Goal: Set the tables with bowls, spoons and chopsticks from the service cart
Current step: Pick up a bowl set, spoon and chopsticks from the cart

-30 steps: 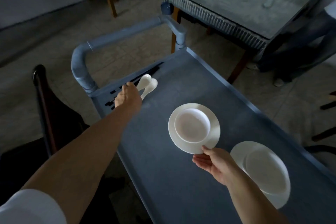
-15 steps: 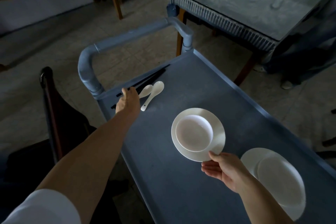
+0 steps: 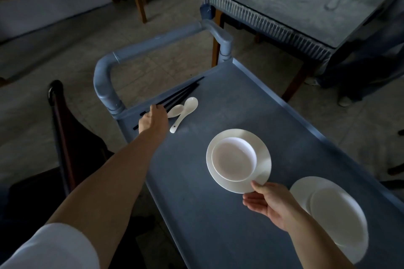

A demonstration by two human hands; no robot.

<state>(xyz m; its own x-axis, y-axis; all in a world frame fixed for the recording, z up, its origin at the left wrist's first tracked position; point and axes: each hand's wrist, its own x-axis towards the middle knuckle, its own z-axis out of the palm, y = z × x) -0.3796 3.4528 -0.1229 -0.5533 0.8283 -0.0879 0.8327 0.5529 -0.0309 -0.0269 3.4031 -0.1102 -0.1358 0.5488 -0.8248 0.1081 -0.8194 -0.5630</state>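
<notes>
Here the service cart [image 3: 218, 225] carries two sets of crockery. Near the middle of its top a white bowl [image 3: 232, 160] sits in a white plate [image 3: 263, 166]; the bowl shows nothing inside. By the cart's right edge a second bowl [image 3: 338, 214] sits on a second plate [image 3: 298, 190], its inside too pale and blurred to read.

A dark chair [image 3: 58, 111] stands just beside the cart's left edge. At the far left corner, black chopsticks [image 3: 188, 90] lie along the far edge under the grey handle [image 3: 157, 43], and two white spoons [image 3: 185, 109] lie just inside them. A wide strip of bare cart top separates the spoons from the plate. Beyond the far right corner a glass-topped bench [image 3: 284, 13] stands apart from the cart, tiled floor between them.

The left hand [image 3: 153, 121] reaches to the far left corner, its fingertips over the chopsticks and the spoons just to its right. The back of the hand hides its fingers, so I cannot tell whether it grasps anything. The right hand [image 3: 270, 205] pinches the plate's near rim, thumb on top and fingers beneath, with the second plate just to its right.
</notes>
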